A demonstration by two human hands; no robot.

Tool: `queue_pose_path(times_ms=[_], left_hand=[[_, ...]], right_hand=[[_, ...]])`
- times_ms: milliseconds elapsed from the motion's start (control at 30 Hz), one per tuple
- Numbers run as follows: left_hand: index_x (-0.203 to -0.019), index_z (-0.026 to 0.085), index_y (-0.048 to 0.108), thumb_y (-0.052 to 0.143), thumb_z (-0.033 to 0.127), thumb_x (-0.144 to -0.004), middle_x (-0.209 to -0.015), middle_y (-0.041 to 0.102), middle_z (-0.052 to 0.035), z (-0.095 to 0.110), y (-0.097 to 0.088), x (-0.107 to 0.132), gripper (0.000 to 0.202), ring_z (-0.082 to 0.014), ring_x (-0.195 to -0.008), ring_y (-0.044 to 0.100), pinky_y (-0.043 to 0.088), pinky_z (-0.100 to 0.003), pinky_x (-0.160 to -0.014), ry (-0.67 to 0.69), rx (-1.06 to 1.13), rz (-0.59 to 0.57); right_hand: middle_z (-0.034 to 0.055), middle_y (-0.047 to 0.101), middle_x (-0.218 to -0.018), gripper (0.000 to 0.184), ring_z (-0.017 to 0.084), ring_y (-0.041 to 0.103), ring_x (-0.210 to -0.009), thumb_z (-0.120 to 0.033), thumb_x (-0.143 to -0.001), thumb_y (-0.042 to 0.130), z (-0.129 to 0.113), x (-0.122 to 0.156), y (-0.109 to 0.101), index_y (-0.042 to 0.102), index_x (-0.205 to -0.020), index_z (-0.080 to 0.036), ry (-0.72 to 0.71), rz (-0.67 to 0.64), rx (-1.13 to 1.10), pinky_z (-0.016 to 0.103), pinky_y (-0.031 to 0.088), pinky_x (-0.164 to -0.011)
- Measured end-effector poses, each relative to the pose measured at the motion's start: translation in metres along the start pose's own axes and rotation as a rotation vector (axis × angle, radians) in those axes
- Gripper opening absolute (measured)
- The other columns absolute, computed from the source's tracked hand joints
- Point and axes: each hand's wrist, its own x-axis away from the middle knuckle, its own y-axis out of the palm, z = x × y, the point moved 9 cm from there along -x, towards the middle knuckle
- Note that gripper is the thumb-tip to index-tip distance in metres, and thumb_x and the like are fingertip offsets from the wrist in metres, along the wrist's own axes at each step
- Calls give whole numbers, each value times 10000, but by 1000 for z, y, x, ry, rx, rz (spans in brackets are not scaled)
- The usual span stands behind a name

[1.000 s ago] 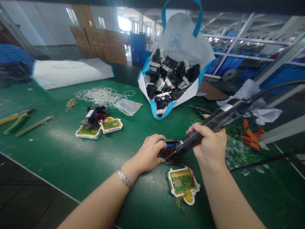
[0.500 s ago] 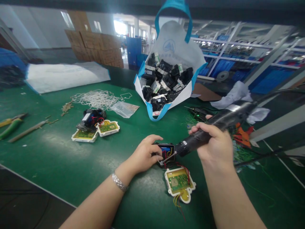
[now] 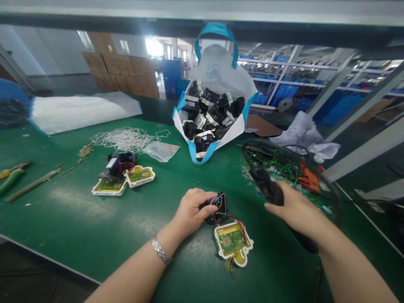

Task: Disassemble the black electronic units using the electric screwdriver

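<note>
Green table, bag of black units, blurred black tool wrapped in the right hand, left hand half closed, white-rimmed board on the table, wired case just behind it, pinched by left thumb and fingers.

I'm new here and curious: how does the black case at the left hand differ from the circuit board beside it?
The black case is an open box; the circuit board is flat and looks broader. The case is dark, while the board is white-edged, green and yellow. The left hand holds the case; no hand touches the board. Both have red and yellow wires.
</note>
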Motion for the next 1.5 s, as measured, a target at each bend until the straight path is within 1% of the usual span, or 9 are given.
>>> queue_pose_path(times_ms=[167,333,467,567,667,867,1067,1267,1500], left_hand=[[-1047,216,589,418,383,-856,-982,628,-64,24,19,3,306,-189,-951,511,346,-356,-829,123,-65,-161],[-1130,221,526,440,323,-851,-1077,608,-50,30,28,7,310,-190,-1055,461,311,-365,-884,168,-69,-231],[-1108,238,537,440,311,-853,-1140,582,-38,36,31,10,282,-196,-1113,417,283,-381,-920,225,-95,-246],[-1094,237,545,470,334,-841,-1112,599,-34,43,33,13,281,-198,-1093,431,282,-374,-915,260,-65,-253],[-1028,231,583,525,327,-812,-1008,639,-24,45,32,12,243,-188,-1035,469,280,-357,-906,236,-14,-269],[-880,210,646,672,409,-671,-744,621,-5,40,30,9,289,-134,-746,535,275,-334,-888,110,32,-342],[-775,214,659,609,465,-709,-621,580,-12,51,40,18,264,-140,-691,474,264,-348,-846,176,-151,-493],[-667,195,608,516,370,-804,-625,598,-11,64,39,27,239,-147,-706,471,261,-347,-775,219,-303,-585],[-589,158,610,430,279,-834,-585,621,-61,42,46,50,327,-181,-588,534,301,-355,-652,-113,-646,-653]], right_hand=[[98,546,-958,264,243,559,-863,-213,-731,604,16,-2,61,505,-965,-139,37,-272,273,311,446,-703],[165,484,-1025,415,291,508,-943,-191,-805,531,-15,12,49,417,-1192,-93,-53,-17,291,387,427,-796],[128,362,-1241,469,255,374,-1136,-124,-792,467,-78,39,44,404,-1251,-196,-501,176,-55,410,363,-932],[87,455,-1163,309,217,419,-1092,-115,-784,392,-93,48,49,577,-1013,-210,-636,126,-353,400,373,-922],[79,540,-1015,191,207,497,-971,-175,-801,397,-79,43,44,587,-783,-183,-544,77,-575,383,404,-863],[50,594,-798,192,172,559,-720,-323,-821,499,-61,55,53,579,-755,-161,-400,-348,-862,294,456,-685],[53,590,-846,225,169,554,-781,-344,-842,534,-64,76,53,578,-718,-161,-522,-439,-961,295,427,-748],[33,561,-776,278,162,521,-761,-384,-892,450,-67,82,58,604,-785,-179,-663,-437,-558,268,382,-700],[28,571,-635,156,189,544,-575,-153,-862,425,-61,86,76,560,-787,-179,-570,-266,240,272,313,-506]])
